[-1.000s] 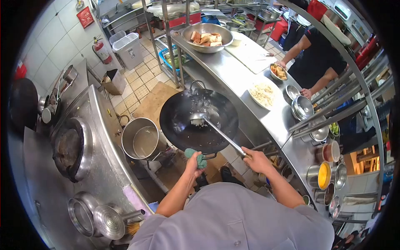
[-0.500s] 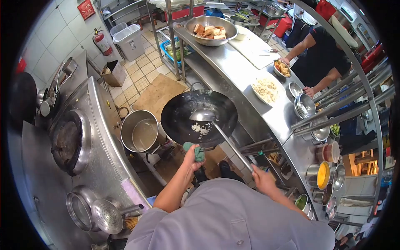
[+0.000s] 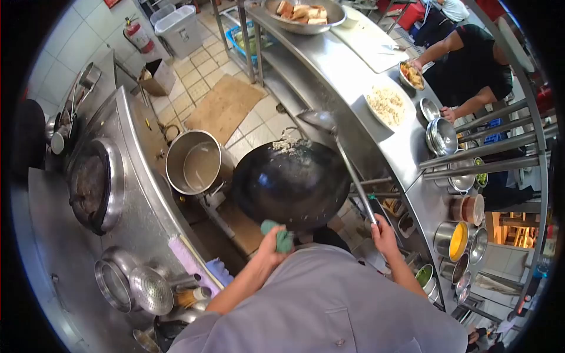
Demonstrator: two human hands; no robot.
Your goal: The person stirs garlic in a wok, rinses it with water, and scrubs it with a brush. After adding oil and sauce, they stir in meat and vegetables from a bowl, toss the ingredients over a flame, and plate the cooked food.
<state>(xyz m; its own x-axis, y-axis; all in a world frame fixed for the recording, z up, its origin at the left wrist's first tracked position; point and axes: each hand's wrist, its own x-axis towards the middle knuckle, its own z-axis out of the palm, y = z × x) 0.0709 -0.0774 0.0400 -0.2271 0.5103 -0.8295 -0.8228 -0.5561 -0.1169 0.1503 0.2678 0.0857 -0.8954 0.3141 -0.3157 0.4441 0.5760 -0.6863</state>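
Pot point(image 3: 194, 162) sits just left of wok point(image 3: 291, 183). Left hand point(image 3: 269, 247) w/ green cloth point(image 3: 278, 233) grips wok handle, same as before. Rice point(image 3: 288, 145) has slid from centre to far rim. Ladle point(image 3: 318, 119), in wok 0.5 s ago, is now lifted past rim. Right hand point(image 3: 383, 233) is closed round its shaft.

A steel pot point(image 3: 175, 152) is set beside the stove, where a burner point(image 3: 93, 183) and a strainer point(image 3: 152, 290) are found. On the steel counter point(image 3: 347, 76), a plate point(image 3: 371, 113) of rice and a bowl point(image 3: 306, 29) of fried pieces are laid out. A fire extinguisher point(image 3: 136, 35) and a bin point(image 3: 179, 29) are kept by the wall.
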